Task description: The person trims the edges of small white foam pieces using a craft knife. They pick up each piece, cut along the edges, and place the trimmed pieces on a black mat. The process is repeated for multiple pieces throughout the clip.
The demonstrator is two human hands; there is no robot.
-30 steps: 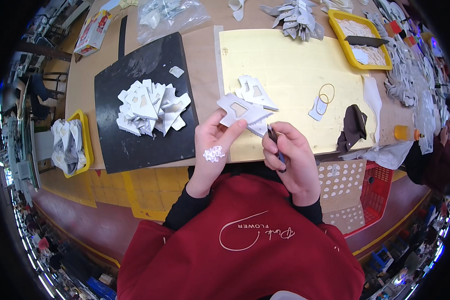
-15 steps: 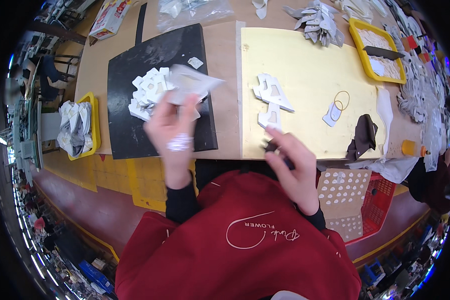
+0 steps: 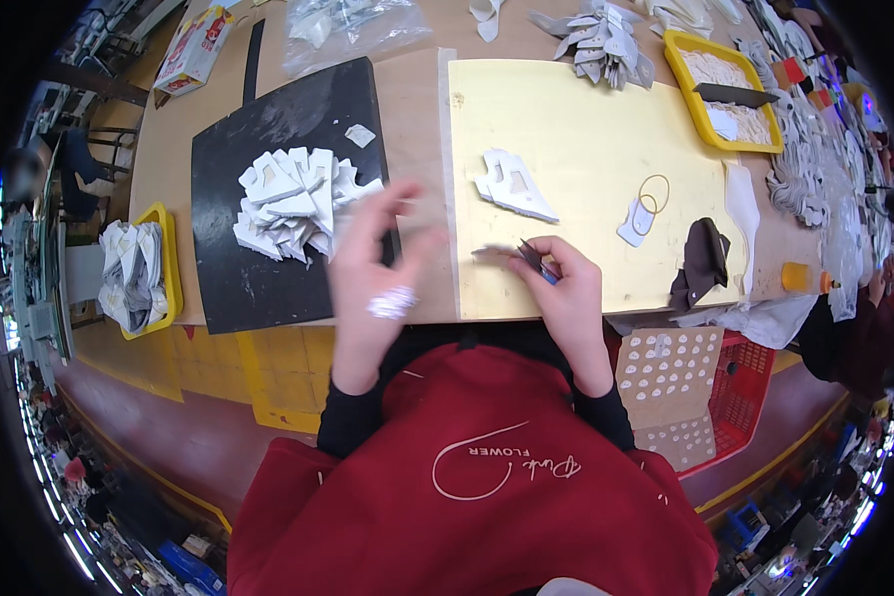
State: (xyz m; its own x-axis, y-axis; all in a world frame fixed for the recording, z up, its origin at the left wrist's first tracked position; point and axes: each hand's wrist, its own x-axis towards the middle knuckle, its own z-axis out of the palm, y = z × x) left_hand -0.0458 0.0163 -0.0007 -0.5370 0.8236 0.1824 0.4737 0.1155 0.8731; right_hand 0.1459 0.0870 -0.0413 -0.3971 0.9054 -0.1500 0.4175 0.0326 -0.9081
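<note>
My right hand [image 3: 571, 293] is closed, pinching a small dark pointed tool [image 3: 534, 260] with a bit of blue on it. A thin pale piece [image 3: 492, 251], seen edge-on, juts left from the same fingertips. My left hand [image 3: 372, 258], wrapped with shiny silver tape, is blurred; its thumb and fingers are apart with nothing seen between them. It hovers at the right edge of the black board [image 3: 238, 283], beside a heap of white cut-out pieces [image 3: 288, 199]. On the pale yellow sheet [image 3: 586, 129] lies a small stack of similar white pieces [image 3: 515, 186].
A white tag with a yellow ring [image 3: 636, 223] and a dark cloth scrap [image 3: 700, 263] lie on the sheet's right. Yellow trays [image 3: 174, 268] [image 3: 690, 99] stand at both sides. Grey pieces [image 3: 606, 45] lie at the back. A red crate [image 3: 745, 387] sits below the table's right.
My left hand has let go of the translucent white piece and moved right and down. The lower white piece on the sheet is gone from its place; my right hand has risen with a thin piece.
</note>
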